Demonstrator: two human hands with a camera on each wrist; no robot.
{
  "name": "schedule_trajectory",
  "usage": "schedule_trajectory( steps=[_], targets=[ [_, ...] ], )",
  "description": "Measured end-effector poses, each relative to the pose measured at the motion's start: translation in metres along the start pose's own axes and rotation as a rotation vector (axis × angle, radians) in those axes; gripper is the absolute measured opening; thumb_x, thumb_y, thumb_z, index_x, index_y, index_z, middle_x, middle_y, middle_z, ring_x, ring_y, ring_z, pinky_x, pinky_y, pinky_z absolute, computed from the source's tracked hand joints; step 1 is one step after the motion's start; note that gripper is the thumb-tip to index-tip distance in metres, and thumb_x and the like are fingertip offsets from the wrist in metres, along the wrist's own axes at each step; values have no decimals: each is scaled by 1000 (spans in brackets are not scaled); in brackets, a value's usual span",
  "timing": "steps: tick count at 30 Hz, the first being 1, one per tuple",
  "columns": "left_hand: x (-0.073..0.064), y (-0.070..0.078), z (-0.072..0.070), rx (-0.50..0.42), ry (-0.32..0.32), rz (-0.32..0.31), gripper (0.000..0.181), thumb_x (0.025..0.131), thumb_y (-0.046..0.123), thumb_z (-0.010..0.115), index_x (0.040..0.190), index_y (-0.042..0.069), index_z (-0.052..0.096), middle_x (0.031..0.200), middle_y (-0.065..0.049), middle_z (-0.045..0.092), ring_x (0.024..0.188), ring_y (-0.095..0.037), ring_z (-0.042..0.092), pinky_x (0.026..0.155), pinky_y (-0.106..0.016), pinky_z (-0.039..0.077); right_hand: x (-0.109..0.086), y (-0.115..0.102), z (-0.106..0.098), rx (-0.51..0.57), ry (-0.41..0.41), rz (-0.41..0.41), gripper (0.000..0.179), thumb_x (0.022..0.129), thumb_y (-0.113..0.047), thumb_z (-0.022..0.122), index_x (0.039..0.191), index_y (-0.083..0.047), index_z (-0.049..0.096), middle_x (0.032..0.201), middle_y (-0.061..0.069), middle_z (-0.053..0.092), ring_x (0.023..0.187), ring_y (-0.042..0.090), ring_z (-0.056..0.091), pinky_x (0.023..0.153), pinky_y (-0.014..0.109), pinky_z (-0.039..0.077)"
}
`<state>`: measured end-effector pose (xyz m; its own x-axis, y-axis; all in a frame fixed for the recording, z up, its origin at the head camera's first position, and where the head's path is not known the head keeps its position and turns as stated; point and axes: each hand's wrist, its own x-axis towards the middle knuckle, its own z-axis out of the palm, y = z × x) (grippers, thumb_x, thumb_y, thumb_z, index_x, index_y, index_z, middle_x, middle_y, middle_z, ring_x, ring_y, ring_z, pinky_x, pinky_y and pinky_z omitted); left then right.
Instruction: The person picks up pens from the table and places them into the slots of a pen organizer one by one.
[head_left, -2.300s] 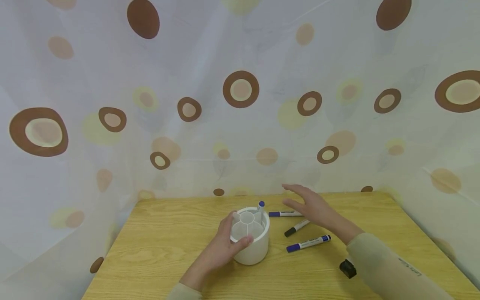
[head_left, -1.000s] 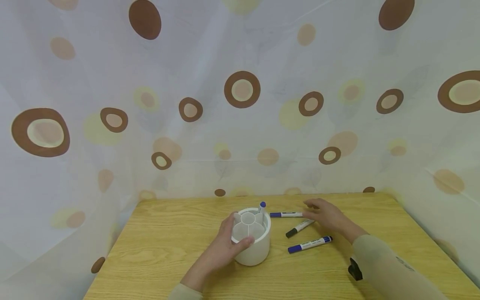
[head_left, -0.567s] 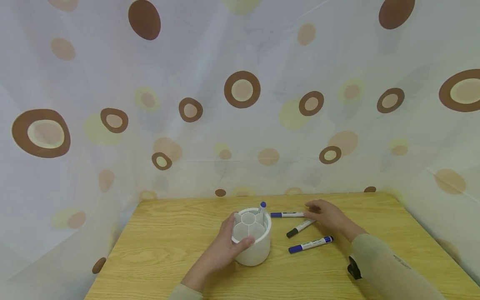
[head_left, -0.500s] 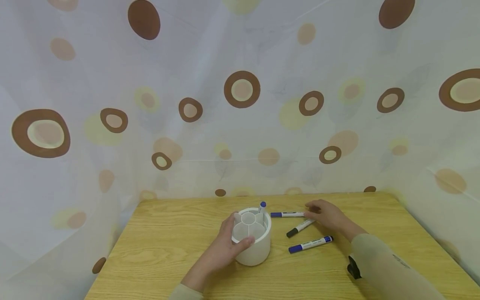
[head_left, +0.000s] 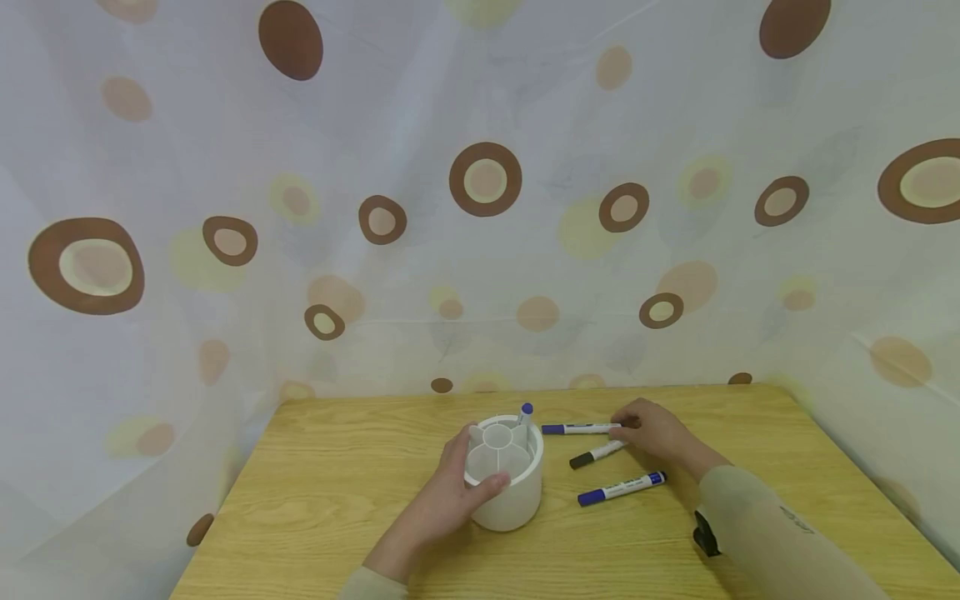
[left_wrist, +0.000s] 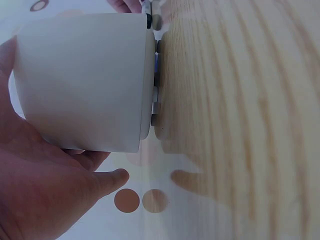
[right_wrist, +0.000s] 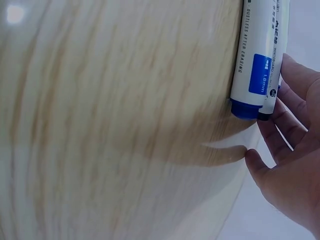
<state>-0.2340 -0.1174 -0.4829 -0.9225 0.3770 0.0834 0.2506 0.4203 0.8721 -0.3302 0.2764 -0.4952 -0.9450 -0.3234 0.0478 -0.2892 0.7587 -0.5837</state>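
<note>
A round white pen holder [head_left: 510,507] with inner compartments stands at mid-table, one blue-topped marker [head_left: 526,413] upright in its back right section. My left hand [head_left: 442,496] grips the holder from the left, thumb over the near rim, fingers behind. To the right, my right hand [head_left: 656,429] pinches the tail of the black-capped marker [head_left: 600,454]. The far blue-capped marker [head_left: 585,429] lies beside it, its tail reaching the fingertips. In the right wrist view, the near blue marker [right_wrist: 255,65] partly hides the pinched one; the thumb shows behind it.
The near blue-capped marker [head_left: 622,488] lies on the wooden table [head_left: 337,500], closer to me. A white sheet with brown and yellow spots [head_left: 480,250] hangs behind and at both sides. A black wrist camera [head_left: 705,535] sits under my right wrist.
My right hand has come down from above the markers to the black-capped one's tail. That marker has just turned slightly, its cap swinging away from me. The left hand and holder stay put.
</note>
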Motion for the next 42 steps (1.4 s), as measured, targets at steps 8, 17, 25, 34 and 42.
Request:
schedule_trajectory(
  steps=[8, 17, 25, 34, 42],
  targets=[
    [1, 0, 1, 2, 5, -9, 100, 105, 58, 71, 175, 10, 18, 173, -26, 25, 146, -45, 49, 119, -71, 40, 2, -2, -1, -23, 0, 34, 25, 107, -18, 74, 119, 4, 77, 123, 21, 70, 112, 40, 67, 96, 60, 58],
    [1, -1, 1, -8, 0, -3, 103, 105, 58, 71, 175, 6, 16, 172, -27, 25, 147, -45, 47, 120, -70, 39, 4, 3, -1, -13, -7, 34, 23, 106, -11, 74, 120, 7, 76, 122, 22, 70, 109, 38, 68, 94, 58, 59],
    [1, 0, 2, -8, -1, 2, 101, 105, 57, 71, 175, 6, 17, 172, -28, 26, 147, -45, 48, 120, -70, 39, 2, 1, -2, -8, -8, 30, 16, 106, -10, 74, 115, 3, 76, 113, 15, 71, 104, 33, 68, 90, 55, 59],
    [0, 0, 2, -5, -2, -1, 100, 105, 58, 70, 175, 8, 18, 172, -27, 27, 147, -46, 48, 120, -71, 40, -5, -3, 0, 26, 38, 32, 13, 107, -16, 74, 113, -5, 76, 112, 8, 76, 112, 37, 70, 99, 62, 57],
    [-1, 2, 1, 2, 9, 8, 96, 105, 56, 71, 174, 10, 22, 171, -27, 28, 146, -47, 48, 119, -71, 40, -11, -12, -5, 73, 96, 77, 19, 109, -18, 71, 121, -3, 75, 114, 10, 76, 114, 38, 68, 98, 60, 57]
  ],
)
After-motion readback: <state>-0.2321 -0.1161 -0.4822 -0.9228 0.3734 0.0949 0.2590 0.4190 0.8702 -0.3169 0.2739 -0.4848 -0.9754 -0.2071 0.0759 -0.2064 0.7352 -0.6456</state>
